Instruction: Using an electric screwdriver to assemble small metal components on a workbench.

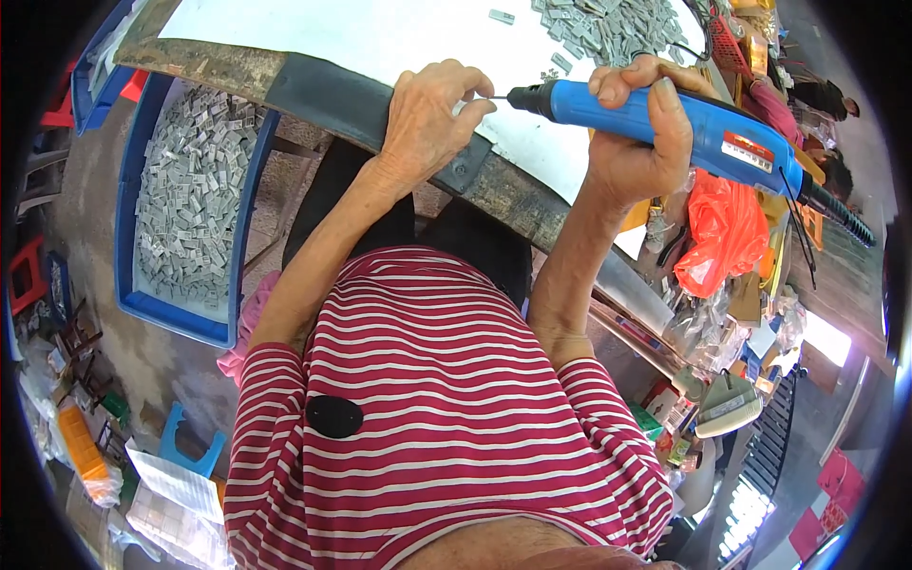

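A person in a red-and-white striped shirt (427,418) is working at the edge of a white-topped table (380,38). The right hand (641,133) is wrapping all its fingers tightly around a blue power tool (684,128), whose thin bit is pointing left toward the left hand (427,119). That hand's fingertips are pinching something at the bit's tip, too small to identify. Small grey parts (617,28) are lying heaped on the table beyond the hands, and more are filling a blue tray (128,285) on the person's left.
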Demonstrator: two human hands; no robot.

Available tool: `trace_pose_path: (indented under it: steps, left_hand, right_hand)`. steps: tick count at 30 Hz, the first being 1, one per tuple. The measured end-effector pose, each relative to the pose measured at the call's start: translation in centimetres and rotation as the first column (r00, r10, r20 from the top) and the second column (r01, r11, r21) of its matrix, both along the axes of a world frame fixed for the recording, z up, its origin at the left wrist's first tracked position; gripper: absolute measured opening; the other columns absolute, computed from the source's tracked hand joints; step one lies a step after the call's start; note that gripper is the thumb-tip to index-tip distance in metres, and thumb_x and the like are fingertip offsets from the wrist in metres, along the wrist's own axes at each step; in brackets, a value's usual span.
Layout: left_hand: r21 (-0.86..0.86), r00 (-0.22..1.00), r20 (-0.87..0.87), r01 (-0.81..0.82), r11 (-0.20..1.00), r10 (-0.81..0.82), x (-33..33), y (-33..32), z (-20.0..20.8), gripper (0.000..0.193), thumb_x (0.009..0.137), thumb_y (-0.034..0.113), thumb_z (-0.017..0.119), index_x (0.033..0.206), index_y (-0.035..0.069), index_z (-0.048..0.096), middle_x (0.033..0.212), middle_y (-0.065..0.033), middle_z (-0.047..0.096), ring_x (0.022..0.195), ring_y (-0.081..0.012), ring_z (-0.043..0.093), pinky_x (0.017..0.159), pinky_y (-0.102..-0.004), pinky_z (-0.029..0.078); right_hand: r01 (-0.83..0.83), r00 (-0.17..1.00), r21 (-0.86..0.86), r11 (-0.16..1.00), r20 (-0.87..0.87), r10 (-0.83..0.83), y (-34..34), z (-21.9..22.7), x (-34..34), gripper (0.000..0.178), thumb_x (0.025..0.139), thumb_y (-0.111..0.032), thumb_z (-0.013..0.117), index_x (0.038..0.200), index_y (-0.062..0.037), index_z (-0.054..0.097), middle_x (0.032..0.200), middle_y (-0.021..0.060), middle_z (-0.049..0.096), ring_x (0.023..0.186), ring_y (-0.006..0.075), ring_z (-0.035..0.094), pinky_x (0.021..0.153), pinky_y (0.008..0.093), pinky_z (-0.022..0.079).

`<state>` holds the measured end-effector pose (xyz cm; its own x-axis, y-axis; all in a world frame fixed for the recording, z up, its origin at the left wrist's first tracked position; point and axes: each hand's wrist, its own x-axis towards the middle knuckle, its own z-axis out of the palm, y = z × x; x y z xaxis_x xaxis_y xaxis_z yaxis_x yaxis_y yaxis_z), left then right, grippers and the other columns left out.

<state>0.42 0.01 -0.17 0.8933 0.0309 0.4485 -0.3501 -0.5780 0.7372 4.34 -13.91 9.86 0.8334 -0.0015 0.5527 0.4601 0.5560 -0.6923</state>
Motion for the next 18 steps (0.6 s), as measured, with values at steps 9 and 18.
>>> trace_pose_path:
  steps: [9, 18]
  left_hand:
    - [-0.012, 1.000, -0.018, 0.002, 1.000, -0.003, 0.0, -0.1, 0.1, 0.012, 0.075, 0.013, 0.065, 0.082, 0.003, 0.063, 0.073, -0.0058, 0.060, 0.064, -0.0152, 0.055, 0.056, -0.0283, 0.041]
    - [0.016, 0.999, -0.050, -0.001, 1.000, 0.002, -0.2, 0.1, 0.1, 0.012, 0.077, 0.015, 0.064, 0.083, 0.004, 0.063, 0.074, -0.0045, 0.060, 0.065, -0.0160, 0.053, 0.062, -0.0306, 0.038]
  right_hand:
    - [0.002, 0.999, -0.150, 0.989, 0.042, 0.005, -0.6, -0.2, 0.2, 0.020, 0.080, -0.005, 0.046, 0.099, 0.0008, 0.049, 0.078, 0.0179, 0.056, 0.058, 0.0221, 0.053, 0.059, 0.0408, 0.045]
    - [0.025, 0.999, -0.164, 0.986, 0.048, -0.018, -0.3, -0.5, 0.1, 0.020, 0.079, -0.004, 0.046, 0.098, 0.0016, 0.048, 0.078, 0.0181, 0.056, 0.057, 0.0227, 0.054, 0.058, 0.0407, 0.045]
